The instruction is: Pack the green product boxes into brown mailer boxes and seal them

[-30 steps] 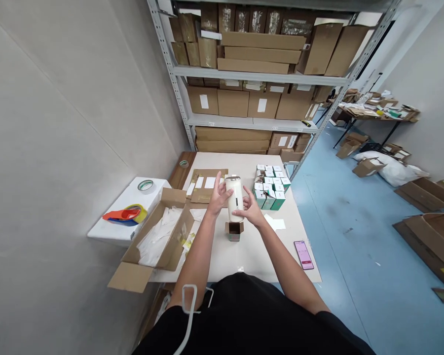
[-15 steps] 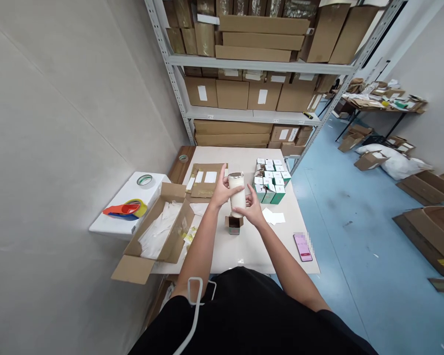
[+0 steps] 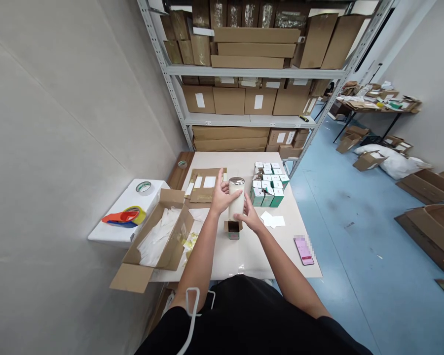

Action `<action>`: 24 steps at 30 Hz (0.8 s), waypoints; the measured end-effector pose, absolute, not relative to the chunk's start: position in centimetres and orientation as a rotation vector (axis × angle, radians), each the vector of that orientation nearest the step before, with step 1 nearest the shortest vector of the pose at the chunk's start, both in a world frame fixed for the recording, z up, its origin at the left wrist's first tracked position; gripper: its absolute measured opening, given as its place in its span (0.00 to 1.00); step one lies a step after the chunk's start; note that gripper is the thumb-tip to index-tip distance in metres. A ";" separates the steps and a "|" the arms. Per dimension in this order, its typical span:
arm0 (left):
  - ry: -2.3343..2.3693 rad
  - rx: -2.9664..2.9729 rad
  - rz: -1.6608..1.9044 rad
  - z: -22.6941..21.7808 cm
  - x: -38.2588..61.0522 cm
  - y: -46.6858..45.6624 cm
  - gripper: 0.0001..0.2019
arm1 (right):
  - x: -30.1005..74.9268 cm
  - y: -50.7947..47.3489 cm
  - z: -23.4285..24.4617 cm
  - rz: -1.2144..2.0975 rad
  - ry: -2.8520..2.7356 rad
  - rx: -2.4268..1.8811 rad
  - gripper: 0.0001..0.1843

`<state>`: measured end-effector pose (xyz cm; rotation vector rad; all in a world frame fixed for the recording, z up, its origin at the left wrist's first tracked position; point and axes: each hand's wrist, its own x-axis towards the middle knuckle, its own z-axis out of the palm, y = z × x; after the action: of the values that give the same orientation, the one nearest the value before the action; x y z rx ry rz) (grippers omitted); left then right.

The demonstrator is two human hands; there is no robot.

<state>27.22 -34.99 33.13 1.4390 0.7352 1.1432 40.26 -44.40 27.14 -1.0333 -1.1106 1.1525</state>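
Note:
A white cylindrical container with a shiny silver lid (image 3: 236, 201) stands upright between my hands above the table. My left hand (image 3: 219, 197) grips its left side, thumb across the front and index finger pointing up. My right hand (image 3: 250, 217) closes on the lower right side of it. Just below the container sits a small open green box (image 3: 234, 233) with its brown flaps spread; the container partly covers its far edge from my view.
Several white-and-green boxes (image 3: 268, 195) stand grouped at the right. White paper pieces (image 3: 274, 220) and a phone (image 3: 304, 250) lie nearer. At left are an open carton with white wrapping (image 3: 159, 236), flat cardboard (image 3: 203, 196) and a tape dispenser (image 3: 124, 217). Shelving (image 3: 251, 73) rises behind.
My hands still hold the container, which is now more upright, with its lid showing more rounded. The camera view has shifted slightly, so the surroundings appear a little lower.

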 end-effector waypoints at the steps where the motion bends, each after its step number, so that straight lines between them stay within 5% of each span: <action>1: 0.714 1.433 1.123 33.2 27.2 -35.1 0.66 | 40.3 -44.4 27.1 1.169 -1.119 -1.037 0.69; 6: 0.787 1.467 1.082 33.0 27.4 -35.1 0.66 | 40.4 -44.4 26.3 0.940 -1.056 -1.287 0.73; 11: 0.750 1.417 1.070 32.1 27.3 -34.7 0.64 | 40.4 -44.4 25.5 1.091 -1.067 -1.177 0.65; 17: 0.823 1.447 1.104 31.1 27.3 -34.5 0.66 | 39.9 -44.6 24.8 0.914 -1.028 -1.404 0.71; 24: 0.754 1.483 1.006 30.4 26.5 -34.1 0.53 | 39.3 -44.2 23.9 0.926 -1.090 -1.361 0.65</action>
<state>26.45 -34.09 30.38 1.4830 0.7540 1.0058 39.26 -44.25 23.94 -1.3609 -1.0901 0.9262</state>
